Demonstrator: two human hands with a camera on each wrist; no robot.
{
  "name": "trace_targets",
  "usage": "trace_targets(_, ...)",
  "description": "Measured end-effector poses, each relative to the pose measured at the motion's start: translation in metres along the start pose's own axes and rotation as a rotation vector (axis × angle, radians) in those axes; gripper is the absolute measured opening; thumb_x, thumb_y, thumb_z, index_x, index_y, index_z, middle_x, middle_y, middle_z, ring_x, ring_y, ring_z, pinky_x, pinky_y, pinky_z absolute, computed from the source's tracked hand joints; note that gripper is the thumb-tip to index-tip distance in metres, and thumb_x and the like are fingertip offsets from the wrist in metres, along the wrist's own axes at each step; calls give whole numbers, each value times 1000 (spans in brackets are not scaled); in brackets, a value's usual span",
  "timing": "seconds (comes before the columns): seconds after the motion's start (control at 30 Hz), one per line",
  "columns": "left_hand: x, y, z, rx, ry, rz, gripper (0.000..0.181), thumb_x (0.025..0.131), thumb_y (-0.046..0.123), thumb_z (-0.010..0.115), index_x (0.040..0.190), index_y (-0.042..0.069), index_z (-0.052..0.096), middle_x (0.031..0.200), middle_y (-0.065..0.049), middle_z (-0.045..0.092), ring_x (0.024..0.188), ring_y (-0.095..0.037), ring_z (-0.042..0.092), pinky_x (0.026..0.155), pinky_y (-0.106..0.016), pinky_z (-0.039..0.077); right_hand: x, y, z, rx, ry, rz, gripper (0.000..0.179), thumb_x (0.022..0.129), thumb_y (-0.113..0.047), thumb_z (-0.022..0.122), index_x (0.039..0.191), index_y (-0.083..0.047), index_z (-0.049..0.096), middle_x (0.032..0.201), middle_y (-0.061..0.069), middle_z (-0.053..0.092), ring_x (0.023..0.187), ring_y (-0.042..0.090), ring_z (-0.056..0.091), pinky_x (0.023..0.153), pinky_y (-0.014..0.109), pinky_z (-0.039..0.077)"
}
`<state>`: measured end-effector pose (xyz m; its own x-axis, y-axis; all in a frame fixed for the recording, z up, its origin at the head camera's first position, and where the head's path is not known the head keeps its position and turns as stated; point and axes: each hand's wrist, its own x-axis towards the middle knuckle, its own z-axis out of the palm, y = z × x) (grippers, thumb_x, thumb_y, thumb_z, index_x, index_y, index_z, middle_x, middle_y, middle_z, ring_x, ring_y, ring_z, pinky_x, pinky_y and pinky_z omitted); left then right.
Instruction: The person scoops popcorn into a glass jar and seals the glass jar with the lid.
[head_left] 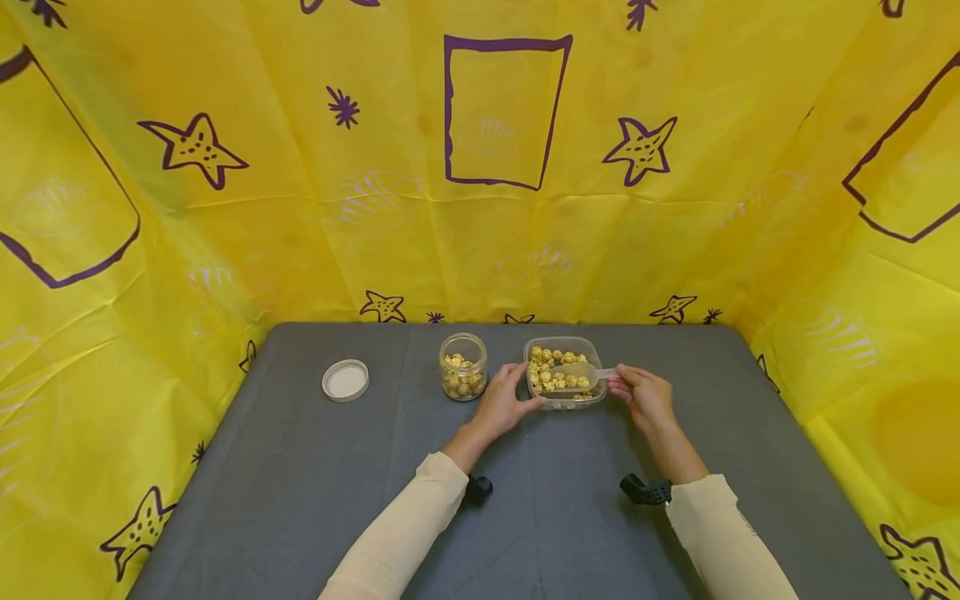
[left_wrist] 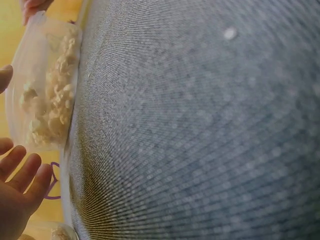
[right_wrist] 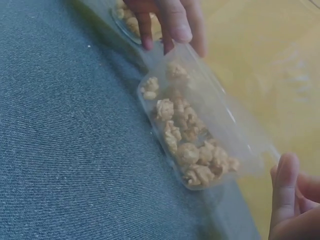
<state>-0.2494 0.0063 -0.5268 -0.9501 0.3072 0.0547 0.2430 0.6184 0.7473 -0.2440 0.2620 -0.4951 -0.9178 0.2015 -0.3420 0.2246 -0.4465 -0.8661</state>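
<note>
A clear plastic container point(head_left: 567, 342) partly filled with caramel popcorn point(right_wrist: 187, 120) sits toward the back of the table, right of center. My right hand point(head_left: 649, 399) pinches the handle of a translucent scoop point(head_left: 604, 374) from the right; its bowl lies over the popcorn inside the container. At the left corner of the container, my left hand point(head_left: 498, 405) rests with thumb and fingers spread around the rim. In the left wrist view, the fingers of the left hand point(left_wrist: 20, 187) look fairly straight.
An uncapped glass jar point(head_left: 463, 367) with popcorn stands just left of the left hand. Farther left, a white round lid point(head_left: 346, 381) lies on the grey table point(head_left: 540, 517). Yellow patterned curtain point(head_left: 300, 250) encloses the back and sides.
</note>
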Motion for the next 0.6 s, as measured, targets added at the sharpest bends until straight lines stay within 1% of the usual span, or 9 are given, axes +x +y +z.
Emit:
trace_targets(0.4,2,2,0,33,8,6,74,87,39,73,147,9,43,143,-10,46,130,-30,48,104,-48,44,-1,-7,-2,54,15,47,35,97,-2,54,68,-10,71,61,4,70,54,11,68,55,21,56)
trace_targets(0.6,2,2,-1,39,14,20,72,86,37,74,146,8,44,142,-11,47,130,-31,47,104,-49,43,-1,-10,-3,62,18,37,33,97,-3,54,69,-8,70,60,4,70,53,11,68,54,21,56)
